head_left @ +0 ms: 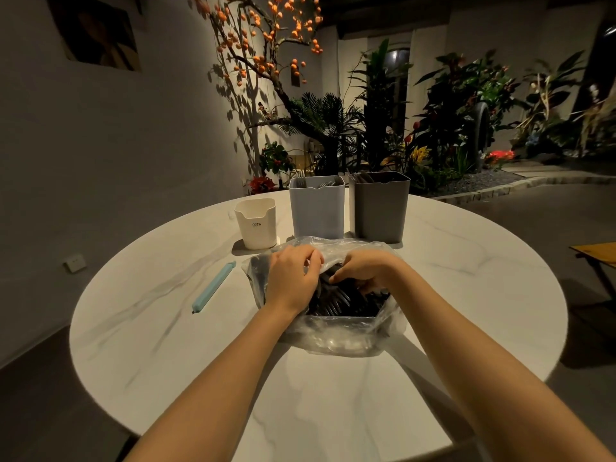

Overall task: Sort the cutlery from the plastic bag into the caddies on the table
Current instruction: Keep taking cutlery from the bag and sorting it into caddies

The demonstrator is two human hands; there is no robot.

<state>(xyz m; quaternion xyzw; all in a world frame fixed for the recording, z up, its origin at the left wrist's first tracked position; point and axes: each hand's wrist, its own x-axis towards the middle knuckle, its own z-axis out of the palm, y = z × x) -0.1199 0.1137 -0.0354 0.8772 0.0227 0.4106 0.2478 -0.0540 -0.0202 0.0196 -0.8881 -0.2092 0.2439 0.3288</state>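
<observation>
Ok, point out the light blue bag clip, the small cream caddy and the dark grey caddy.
light blue bag clip point(213, 287), head view, mid-length
small cream caddy point(256, 228), head view, front wall
dark grey caddy point(380, 211), head view, front wall

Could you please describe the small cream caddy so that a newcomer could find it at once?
On the round white marble-look table, three caddies stand beyond the clear plastic bag. The small cream plastic caddy is leftmost, shorter than the pale blue caddy beside it, with a notched rim and small dark lettering.

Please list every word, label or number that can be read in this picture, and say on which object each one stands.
"CRBW": printed in dark letters on the front of the white caddy.
A smaller line sits under that word; it is too small to read.
The light blue caddy, grey caddy and plastic bag show no text.
</observation>
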